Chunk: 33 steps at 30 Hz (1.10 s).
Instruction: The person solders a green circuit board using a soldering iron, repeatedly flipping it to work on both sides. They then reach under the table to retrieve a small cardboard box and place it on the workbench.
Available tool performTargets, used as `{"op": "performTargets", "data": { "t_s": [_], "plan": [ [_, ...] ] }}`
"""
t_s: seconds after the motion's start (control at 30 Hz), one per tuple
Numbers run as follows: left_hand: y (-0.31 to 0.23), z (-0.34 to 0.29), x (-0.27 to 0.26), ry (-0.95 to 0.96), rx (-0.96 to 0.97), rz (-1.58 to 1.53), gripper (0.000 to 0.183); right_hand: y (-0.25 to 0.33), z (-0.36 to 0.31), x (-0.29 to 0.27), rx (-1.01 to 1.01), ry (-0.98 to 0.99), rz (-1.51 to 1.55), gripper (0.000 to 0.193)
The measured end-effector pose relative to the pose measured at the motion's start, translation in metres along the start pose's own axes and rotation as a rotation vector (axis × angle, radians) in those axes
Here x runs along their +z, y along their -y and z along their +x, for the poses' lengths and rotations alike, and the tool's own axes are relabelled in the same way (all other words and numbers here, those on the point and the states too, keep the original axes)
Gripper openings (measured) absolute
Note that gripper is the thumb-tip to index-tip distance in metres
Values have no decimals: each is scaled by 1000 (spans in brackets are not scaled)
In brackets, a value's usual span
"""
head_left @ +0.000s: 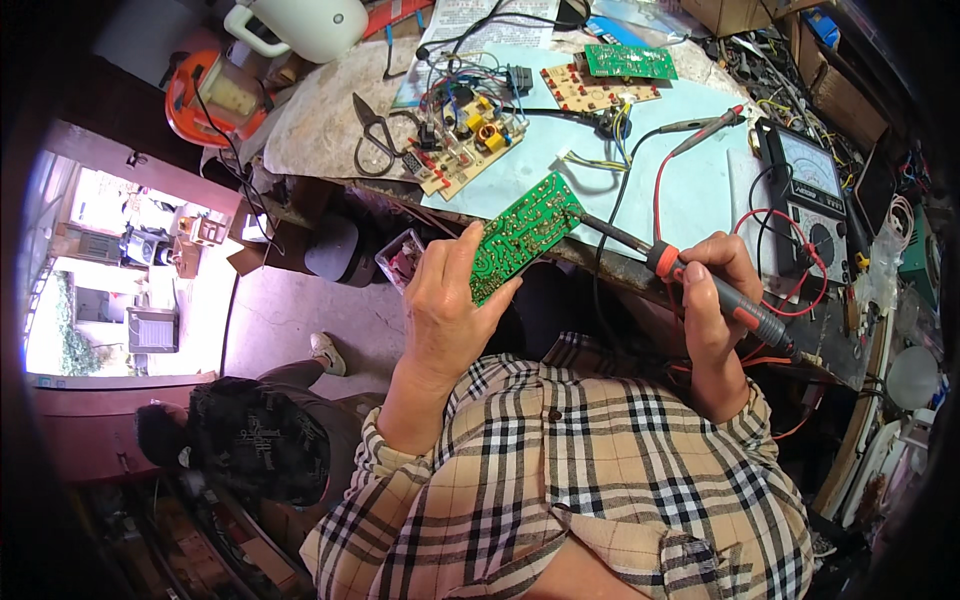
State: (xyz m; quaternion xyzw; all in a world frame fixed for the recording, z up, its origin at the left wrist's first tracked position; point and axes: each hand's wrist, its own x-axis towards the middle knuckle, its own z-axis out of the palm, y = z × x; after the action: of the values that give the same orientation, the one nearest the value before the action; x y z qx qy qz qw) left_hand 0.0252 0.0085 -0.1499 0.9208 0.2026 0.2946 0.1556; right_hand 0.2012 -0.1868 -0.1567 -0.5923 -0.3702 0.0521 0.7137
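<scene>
Closed on the lower left end of a green circuit board (pixel 528 232), my left hand (pixel 447 290) holds it tilted above the bench's front edge. The board's soldered side faces up. My right hand (pixel 716 290) grips a soldering iron (pixel 735 300) with a black and red handle. The iron's tip meets the board near its right edge; whether it touches a joint is too small to tell. Just beyond the board lies a tan circuit board (pixel 465 150) crowded with yellow parts and wires. Scissors (pixel 374 140) with dark handles rest left of it.
An analog multimeter (pixel 808 190) stands at the right, its red and black probes (pixel 710 130) on the light blue sheet (pixel 690 185). Another green board (pixel 630 62) lies at the back. A white kettle (pixel 300 25) stands far left. Another person (pixel 255 435) is low at my left.
</scene>
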Motion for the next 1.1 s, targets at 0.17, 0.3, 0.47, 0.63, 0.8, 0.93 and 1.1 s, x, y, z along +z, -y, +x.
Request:
{"op": "performTargets", "data": {
  "t_s": [0.17, 0.3, 0.47, 0.63, 0.8, 0.93, 1.1],
  "plan": [
    [-1, 0, 0, 3, 9, 11, 64, 3, 0, 4, 27, -22, 36, 9],
    [-1, -1, 0, 9, 4, 16, 64, 0, 0, 1, 15, -3, 13, 8],
    [-2, 0, -1, 8, 4, 16, 63, 0, 0, 2, 16, -10, 26, 8],
    [-1, 0, -1, 12, 0, 18, 63, 3, 1, 4, 1, -12, 51, 8],
    [-2, 0, -1, 3, 11, 21, 63, 2, 1, 10, 15, -58, 12, 13],
    [-2, 0, 0, 1, 8, 23, 63, 2, 1, 10, 14, -59, 14, 13],
    [-3, 0, -1, 6, 2, 21, 62, 4, 3, 11, 14, -53, 18, 14]
  ]
}}
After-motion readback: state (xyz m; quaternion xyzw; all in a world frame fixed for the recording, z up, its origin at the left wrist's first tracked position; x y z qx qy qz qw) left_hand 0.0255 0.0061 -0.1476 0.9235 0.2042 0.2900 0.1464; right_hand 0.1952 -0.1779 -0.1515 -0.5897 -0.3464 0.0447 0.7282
